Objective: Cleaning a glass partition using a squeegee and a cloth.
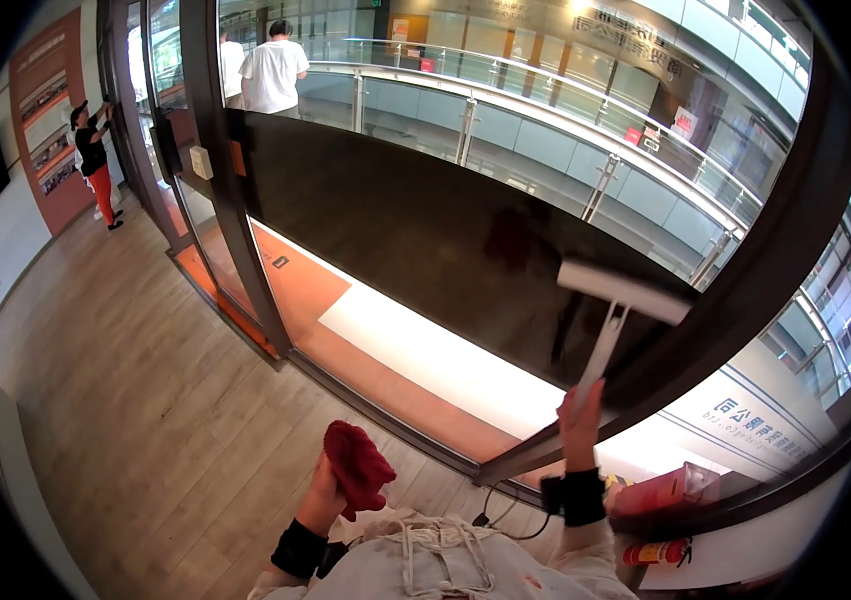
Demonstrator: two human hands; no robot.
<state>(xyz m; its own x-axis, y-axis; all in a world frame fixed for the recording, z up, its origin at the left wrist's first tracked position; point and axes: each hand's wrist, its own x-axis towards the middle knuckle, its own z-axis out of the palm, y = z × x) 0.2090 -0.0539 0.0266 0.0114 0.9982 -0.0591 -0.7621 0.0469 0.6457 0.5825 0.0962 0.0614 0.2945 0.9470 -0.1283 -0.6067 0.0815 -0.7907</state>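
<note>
My right hand (581,420) grips the handle of a window squeegee with a wide pale head (620,289). That head lies at the lower right of a large glass pane (410,225), close beside the dark window frame (733,277). Whether its blade touches the glass is hard to tell. In my left hand (322,487) is a bunched dark red cloth (358,469), held low over the floor and away from the pane. Both wrists wear black bands.
A fire extinguisher (656,553) and a red box (665,489) are at the lower right. A cable (515,534) hangs near my waist. On the left, a person (95,161) reaches towards the glass frames. Beyond the pane stand people in white shirts (273,71) by a railing (470,97).
</note>
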